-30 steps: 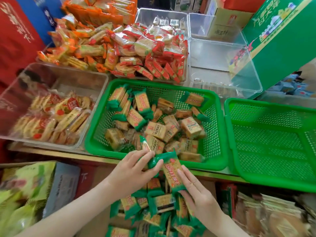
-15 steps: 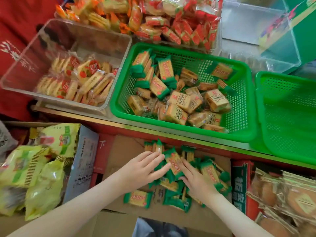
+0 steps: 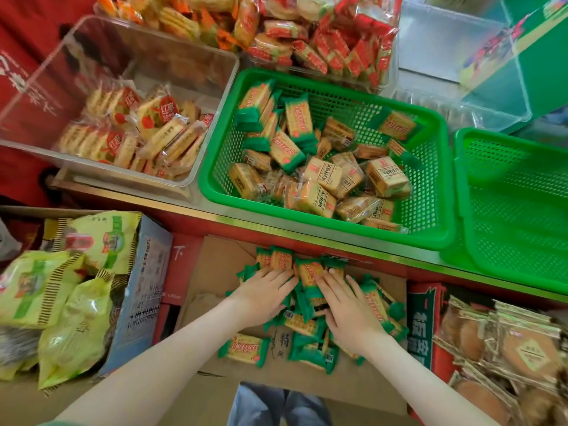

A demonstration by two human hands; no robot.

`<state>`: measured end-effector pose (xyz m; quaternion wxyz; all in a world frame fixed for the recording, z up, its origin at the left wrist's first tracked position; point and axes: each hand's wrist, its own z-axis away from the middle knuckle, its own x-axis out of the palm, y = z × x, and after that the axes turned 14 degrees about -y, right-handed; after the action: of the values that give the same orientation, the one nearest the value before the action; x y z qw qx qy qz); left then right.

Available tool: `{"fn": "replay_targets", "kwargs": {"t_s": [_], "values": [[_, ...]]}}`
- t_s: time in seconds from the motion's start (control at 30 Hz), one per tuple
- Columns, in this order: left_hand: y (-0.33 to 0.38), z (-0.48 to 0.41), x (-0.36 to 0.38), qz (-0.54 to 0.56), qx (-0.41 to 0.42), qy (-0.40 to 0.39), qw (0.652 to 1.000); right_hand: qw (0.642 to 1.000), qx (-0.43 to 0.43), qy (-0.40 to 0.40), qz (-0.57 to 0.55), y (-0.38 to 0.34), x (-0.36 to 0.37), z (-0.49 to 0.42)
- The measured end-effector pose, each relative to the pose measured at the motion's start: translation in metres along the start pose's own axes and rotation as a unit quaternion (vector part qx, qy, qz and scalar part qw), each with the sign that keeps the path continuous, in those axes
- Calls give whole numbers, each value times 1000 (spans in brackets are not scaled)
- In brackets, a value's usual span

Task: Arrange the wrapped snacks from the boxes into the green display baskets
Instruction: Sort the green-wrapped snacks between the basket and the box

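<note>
Head view: we see our left hand (image 3: 264,292) and right hand (image 3: 349,309) lying flat, fingers straight, on the green-wrapped snacks (image 3: 310,273) heaped in the cardboard box (image 3: 221,259) (gripping none), below the partly filled green basket (image 3: 307,223); a second green basket (image 3: 507,138) sits beside it.

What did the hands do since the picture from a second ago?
Both hands went down from the front rim of the green basket into the cardboard box. The left hand and right hand now lie flat on the green-wrapped snacks there, no longer lifting one packet. Snacks in that basket look unchanged; the second basket stays empty.
</note>
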<state>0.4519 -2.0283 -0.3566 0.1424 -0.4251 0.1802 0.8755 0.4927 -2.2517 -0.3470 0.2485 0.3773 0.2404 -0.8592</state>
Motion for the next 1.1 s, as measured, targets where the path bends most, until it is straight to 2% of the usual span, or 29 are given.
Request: {"fn": "replay_targets", "kwargs": {"t_s": [0.1, 0.23, 0.37, 0.47, 0.57, 0.67, 0.8, 0.9, 1.0, 1.1], "values": [[-2, 3, -4, 53, -13, 27, 998, 1000, 2, -14, 5, -4, -5, 0], [-11, 9, -10, 80, -11, 132, 988, 998, 9, -45, -44, -2, -8, -12], [-21, 12, -9, 82, -33, 162, 983, 998, -23, -54, -25, -2, -17, -19], [-23, 17, -11, 67, -17, 194, 979, 998, -28, -44, -22, -4, -22, -20], [-22, 23, -30, 39, 39, 239, 969, 999, -42, -23, -6, -6, -34, -17], [-22, 28, -57, 18, 97, 291, 952, 998, -60, 14, 1, -3, -46, -14], [-31, 35, -85, 55, 99, 344, 932, 992, -96, 74, 16, 10, -66, -9], [-39, 39, -102, 54, 87, 390, 915, 973, -202, 110, -9, 9, -87, 1], [-52, 33, -124, 38, 40, 428, 902, 936, -303, 175, -48, -1, -120, 11], [-75, 15, -143, 26, -61, 412, 909, 906, -305, 290, -51, 7, -154, 0]]}}
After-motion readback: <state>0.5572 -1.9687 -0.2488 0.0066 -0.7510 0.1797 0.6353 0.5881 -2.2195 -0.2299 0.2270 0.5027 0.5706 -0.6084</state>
